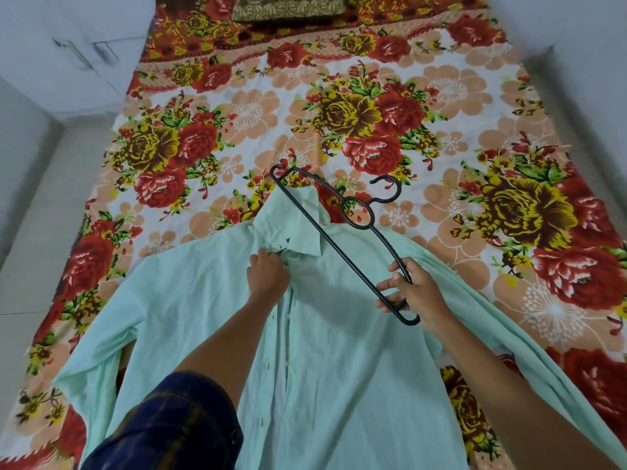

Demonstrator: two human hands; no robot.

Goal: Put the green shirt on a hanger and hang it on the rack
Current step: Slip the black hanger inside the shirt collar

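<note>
The bed (441, 96) with its flowered sheet carries everything, and the green shirt (339, 368) lies spread open on it at the near edge, collar toward the far end, so that you can reach the neck opening easily. The rack is not in view. The black hanger (330, 239) is held slanted above the collar, hook pointing to the far right corner; I judge you aim its far end into the shoulder. Your left hand (268, 273) pinches the placket just below the collar, fingers curled on the cloth, to keep the front open. Your right hand (410, 293) grips the near end of the hanger, fingers wrapped around the bar.
</note>
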